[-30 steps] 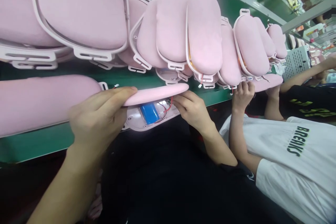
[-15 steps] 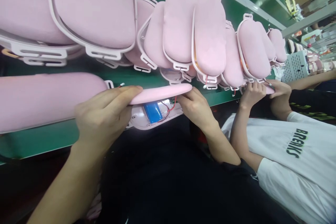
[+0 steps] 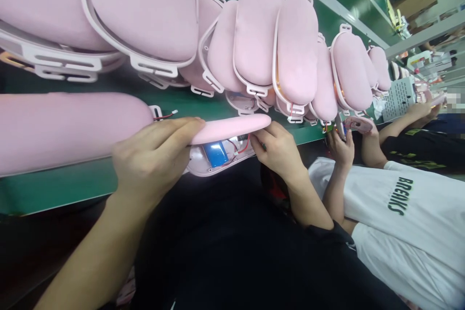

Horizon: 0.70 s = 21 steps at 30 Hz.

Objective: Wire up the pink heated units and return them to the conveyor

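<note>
Between my hands is a pink padded cover (image 3: 232, 127), tilted up on edge over an open pale plastic shell (image 3: 198, 161). My left hand (image 3: 152, 155) is closed on the cover's left end. At its right end my right hand (image 3: 278, 147) pinches the cover, thumb underneath; part of those fingers is hidden. Inside the shell lie a blue battery pack (image 3: 215, 154) and red and black wires (image 3: 247, 145). Left of my left hand rests a larger pink padded piece (image 3: 72, 131), with a short wire and white connector (image 3: 174, 112) at its end.
Several pink padded units with slotted tabs (image 3: 257, 34) stand in a row along the green bench (image 3: 72, 189). At right, a co-worker in a white shirt (image 3: 374, 198) holds an opened pink piece (image 3: 359, 124). A printed sheet (image 3: 399, 99) stands farther along.
My hands keep their hold on the cover, while the view has shifted slightly. The co-worker's hands have moved apart, and an opened piece now shows in them.
</note>
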Motion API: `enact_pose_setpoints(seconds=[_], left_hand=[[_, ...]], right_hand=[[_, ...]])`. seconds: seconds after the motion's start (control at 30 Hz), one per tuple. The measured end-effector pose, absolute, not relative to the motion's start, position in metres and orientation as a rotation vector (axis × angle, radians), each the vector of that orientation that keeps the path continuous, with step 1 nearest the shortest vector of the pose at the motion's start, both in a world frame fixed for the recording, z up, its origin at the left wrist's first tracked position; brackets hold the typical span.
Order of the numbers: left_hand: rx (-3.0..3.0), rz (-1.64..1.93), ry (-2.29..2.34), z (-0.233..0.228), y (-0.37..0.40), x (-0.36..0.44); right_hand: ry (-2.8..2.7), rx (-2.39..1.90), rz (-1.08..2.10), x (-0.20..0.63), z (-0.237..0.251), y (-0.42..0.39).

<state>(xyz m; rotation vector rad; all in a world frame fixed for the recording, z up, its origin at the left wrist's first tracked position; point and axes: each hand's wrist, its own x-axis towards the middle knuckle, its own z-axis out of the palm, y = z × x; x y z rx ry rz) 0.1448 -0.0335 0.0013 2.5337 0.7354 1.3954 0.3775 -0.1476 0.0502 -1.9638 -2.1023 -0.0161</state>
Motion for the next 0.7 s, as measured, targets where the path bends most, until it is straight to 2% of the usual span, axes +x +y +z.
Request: enact_pose_setpoints(seconds=[0.53,0.7], left_hand=[[2.477,1.405,0.743,0.0,-0.033,0.142],[2.505,1.42,0.733,0.001,-0.033,0.141]], right_hand=[[-2.213,-1.982,-0.055,0.373,0.045,-0.139],[-2.14,-1.865,-0.23,0.374,0.037,-0.135]])
